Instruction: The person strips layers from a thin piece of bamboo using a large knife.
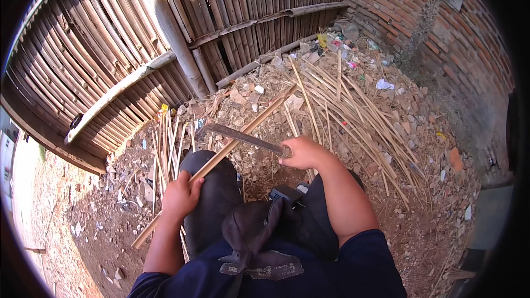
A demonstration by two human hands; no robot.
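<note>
My left hand [182,195] is closed round a split bamboo strip [255,122], just in front of my left knee. The strip slants from the lower left up to the far right, across my left thigh. In my right hand [301,153] is the handle of a machete [243,136] with a dark blade hooked at its tip. The blade points left and crosses the strip near its middle; whether it touches the strip I cannot tell. The right fingers are wrapped round the handle and partly hidden.
A pile of thin bamboo strips [359,116] lies on the ground at the right, and a smaller bundle [165,143] by my left knee. Stones and litter cover the soil. A bamboo fence [105,60] stands at the far left, a brick wall [408,0] at the right.
</note>
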